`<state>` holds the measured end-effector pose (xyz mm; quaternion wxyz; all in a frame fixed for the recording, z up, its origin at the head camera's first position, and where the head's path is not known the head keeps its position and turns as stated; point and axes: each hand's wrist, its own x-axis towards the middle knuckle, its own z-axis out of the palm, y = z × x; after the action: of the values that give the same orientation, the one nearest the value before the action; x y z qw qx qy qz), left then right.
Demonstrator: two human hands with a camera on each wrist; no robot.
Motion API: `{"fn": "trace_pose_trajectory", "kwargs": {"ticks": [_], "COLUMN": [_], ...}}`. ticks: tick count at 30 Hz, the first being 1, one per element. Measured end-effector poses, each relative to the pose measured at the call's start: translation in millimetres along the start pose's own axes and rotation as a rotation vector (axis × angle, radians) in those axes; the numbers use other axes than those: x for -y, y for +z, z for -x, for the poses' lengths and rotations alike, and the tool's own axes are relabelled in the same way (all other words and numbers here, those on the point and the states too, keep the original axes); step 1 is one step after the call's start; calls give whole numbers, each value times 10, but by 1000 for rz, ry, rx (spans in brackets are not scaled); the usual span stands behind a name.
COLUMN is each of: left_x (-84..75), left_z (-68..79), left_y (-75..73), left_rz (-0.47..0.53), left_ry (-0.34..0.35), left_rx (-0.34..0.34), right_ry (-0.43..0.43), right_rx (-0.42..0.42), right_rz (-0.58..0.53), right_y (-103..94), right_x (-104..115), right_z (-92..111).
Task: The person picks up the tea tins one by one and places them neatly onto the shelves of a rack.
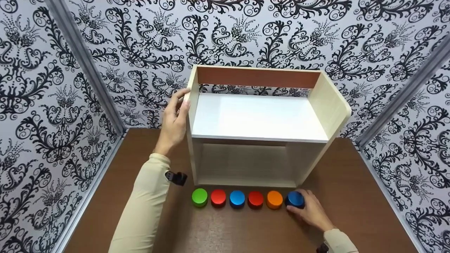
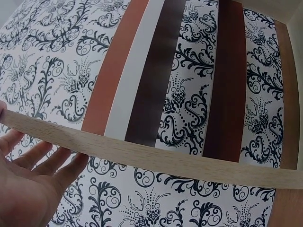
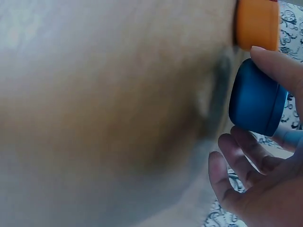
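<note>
A small wooden shelf unit (image 1: 258, 117) with a white middle shelf stands on the brown table. At its left side panel, my left hand (image 1: 174, 119) grips the upper front edge; in the left wrist view its fingers (image 2: 47, 158) lie along the outer face. My right hand (image 1: 312, 210) pinches a small round dark blue jar (image 1: 295, 199) at the right end of a row. The right wrist view shows this blue jar (image 3: 255, 99) between thumb and fingers, beside the orange jar (image 3: 258, 23). It looks slightly tilted and close to the tabletop; contact cannot be told.
Along the unit's front stand a green jar (image 1: 199, 197), a red jar (image 1: 218, 198), a lighter blue jar (image 1: 237, 199), another red jar (image 1: 255, 199) and an orange jar (image 1: 274, 200). Patterned walls (image 1: 225, 35) enclose the table (image 1: 218, 232) on the back and sides.
</note>
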<state>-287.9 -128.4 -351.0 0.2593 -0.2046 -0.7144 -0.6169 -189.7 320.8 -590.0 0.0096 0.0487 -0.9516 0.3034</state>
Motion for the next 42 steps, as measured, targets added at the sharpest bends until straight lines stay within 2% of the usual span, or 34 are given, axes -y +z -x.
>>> {"fn": "trace_pose_trajectory", "kwargs": {"ticks": [7,20,26,33,42], "left_x": [0,2,4,14,13], "left_z": [5,4,2,4,-1], "left_y": [-2,-11,-6,-13,-6], "left_rz": [-13,-24,-36,-49,-22], "left_ry": [5,5,4,-7,8], "left_rx": [-4,4,8,5,8], "right_ry": [-47,-243,-310,-347,-443], "right_rx": [-38,-126,-95,-45,20], "right_rz": [3,0,-10,-31,-78], "right_y": [-223,-485,-552,-614,-711], "right_x": [195,765,1071,1430,1862], "right_z": [-22,-63,-119,-199,-289]}}
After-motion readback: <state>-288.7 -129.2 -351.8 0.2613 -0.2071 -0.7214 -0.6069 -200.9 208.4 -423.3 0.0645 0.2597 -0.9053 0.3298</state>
